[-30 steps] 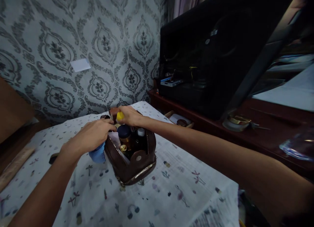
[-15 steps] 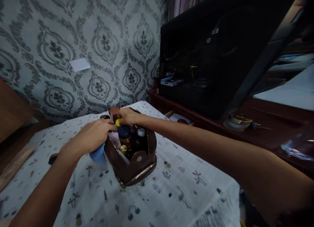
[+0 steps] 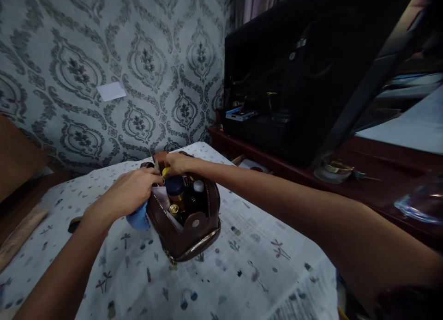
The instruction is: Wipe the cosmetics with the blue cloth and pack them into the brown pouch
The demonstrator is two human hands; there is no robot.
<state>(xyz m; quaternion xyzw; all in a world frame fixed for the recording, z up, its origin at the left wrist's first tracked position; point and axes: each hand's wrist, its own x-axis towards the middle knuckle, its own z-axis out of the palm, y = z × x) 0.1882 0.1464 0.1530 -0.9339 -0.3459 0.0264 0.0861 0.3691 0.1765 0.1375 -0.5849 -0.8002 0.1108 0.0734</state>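
Observation:
A brown leather bag [image 3: 185, 246] sits unzipped on the printed cloth, packed with small items. Inside are a dark-blue-lidded jar [image 3: 174, 187], a gold cap [image 3: 173, 209], a white cap [image 3: 198, 186] and a pale packet [image 3: 161, 195]. My left hand [image 3: 136, 188] is closed at the bag's left rim, its fingertips pinching the edge. My right hand [image 3: 178, 164] reaches into the far end, fingers curled against a yellow-topped item [image 3: 165, 171]; its lower part and my fingertips are hidden. Blue cloth [image 3: 138, 218] hangs below my left hand, beside the bag.
The bag rests on a white cloth with small printed figures [image 3: 221, 274]. A dark object [image 3: 74, 224] lies left of my wrist. On the right, a reddish wooden cabinet [image 3: 294, 172] carries a large black screen [image 3: 277, 80], a glass jar [image 3: 334, 171] and keys [image 3: 365, 176].
My right hand has shifted slightly and now covers more of the yellow top. My left hand stays at the rim. The view has moved a little.

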